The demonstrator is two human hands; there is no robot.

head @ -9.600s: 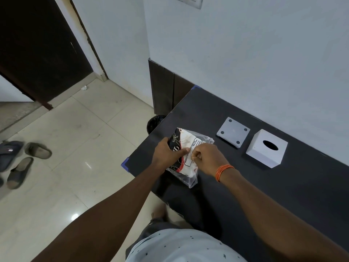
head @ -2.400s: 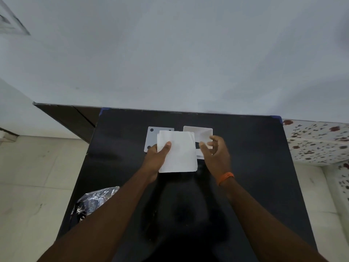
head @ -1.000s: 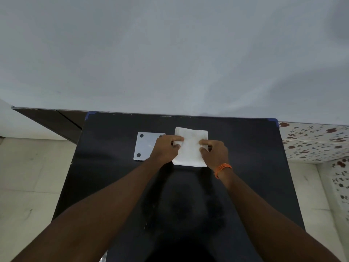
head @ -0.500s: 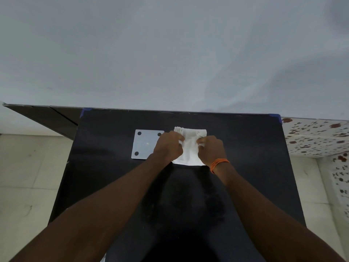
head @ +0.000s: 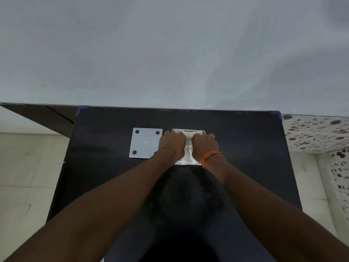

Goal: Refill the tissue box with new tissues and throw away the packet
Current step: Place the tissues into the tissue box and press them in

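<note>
Both hands are down on the square white tissue box (head: 188,162), which is sitting upside-down and open on the black bench (head: 245,157), close to the far edge by the pale wall (head: 170,53). The left hand (head: 172,143) is pressing into the left half of the box opening, knuckles up, its fingers curled downward and buried in the white stack of tissues (head: 188,146), so whether they are pinching the paper or just pushing on it cannot be told. The right hand (head: 204,145), with an orange thread band (head: 210,157) around its wrist, is doing the same on the right half, fingers folded under and hidden in the tissue. A narrow strip of crumpled white paper is showing between the two fists, and the box's thin rim is peeking out at the far side and the near side. Just beside the box on the left, flat on the bench and partly overlapped by the left wrist, is lying the flat pale grey square base plate (head: 145,143) with dark round pads at its corners. Light floor tiles (head: 28,176) are showing off to the left of the bench, and a speckled red-on-white surface (head: 317,133) off to the right.
</note>
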